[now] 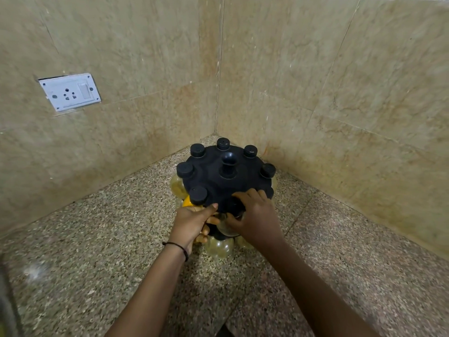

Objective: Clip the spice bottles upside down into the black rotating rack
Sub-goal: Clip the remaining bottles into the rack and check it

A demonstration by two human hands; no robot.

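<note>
The black rotating rack [239, 181] stands in the corner of the granite counter, with a round knob at its centre. Several black bottle caps [198, 150] poke up around its rim, and clear bottles [178, 186] hang below them. At the rack's near edge both hands hold one clear spice bottle [228, 226]. My left hand [192, 223] grips it from the left, thumb up against the rack's rim. My right hand [255, 215] wraps the bottle's top from the right, fingers covering the slot. A yellow-filled bottle [187, 202] shows just left of my left hand.
Beige tiled walls close in behind and on both sides of the rack. A white switch and socket plate [70, 94] sits on the left wall. Lower-tier bottles [220, 248] bulge out under my hands. Speckled counter [97, 239] spreads toward me.
</note>
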